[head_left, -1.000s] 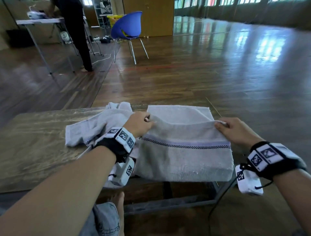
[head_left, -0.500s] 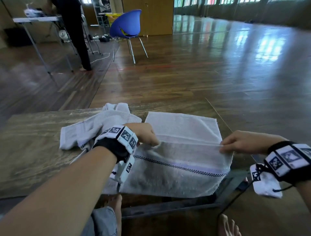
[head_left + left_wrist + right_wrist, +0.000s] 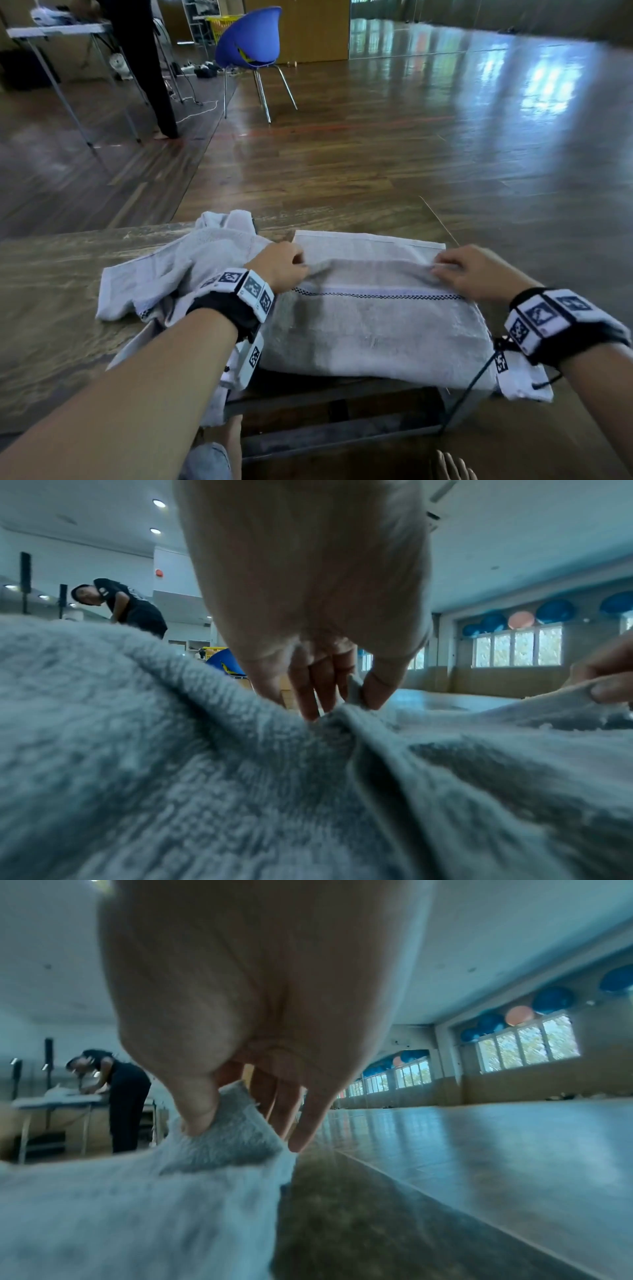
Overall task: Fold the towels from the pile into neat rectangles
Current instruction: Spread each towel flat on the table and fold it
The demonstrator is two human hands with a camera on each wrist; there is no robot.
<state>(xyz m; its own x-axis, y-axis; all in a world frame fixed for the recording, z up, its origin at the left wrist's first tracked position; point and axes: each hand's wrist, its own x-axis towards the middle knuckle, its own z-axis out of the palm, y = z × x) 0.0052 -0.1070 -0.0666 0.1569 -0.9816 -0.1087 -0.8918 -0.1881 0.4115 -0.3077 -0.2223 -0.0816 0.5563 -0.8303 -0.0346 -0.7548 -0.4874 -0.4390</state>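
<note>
A grey towel (image 3: 373, 325) with a checked stripe lies over the near right corner of the wooden table (image 3: 51, 284), its near part hanging off the front edge. My left hand (image 3: 284, 265) pinches the left corner of its upper flap, thumb against fingers (image 3: 352, 693). My right hand (image 3: 466, 270) pinches the right corner of the same flap (image 3: 232, 1123). The flap's edge lies a little short of the towel's far edge. A crumpled pile of towels (image 3: 178, 267) sits to the left, partly under my left wrist.
The table's right edge runs just beside my right hand, with wooden floor (image 3: 445, 154) beyond. A blue chair (image 3: 250, 41) stands further back. A person in black (image 3: 144, 61) works at another table (image 3: 51, 31) at the far left. My bare feet show under the table.
Both hands pulled the towel's flap toward me half a second ago, then carried it away again toward the far edge. The towel now lies flatter.
</note>
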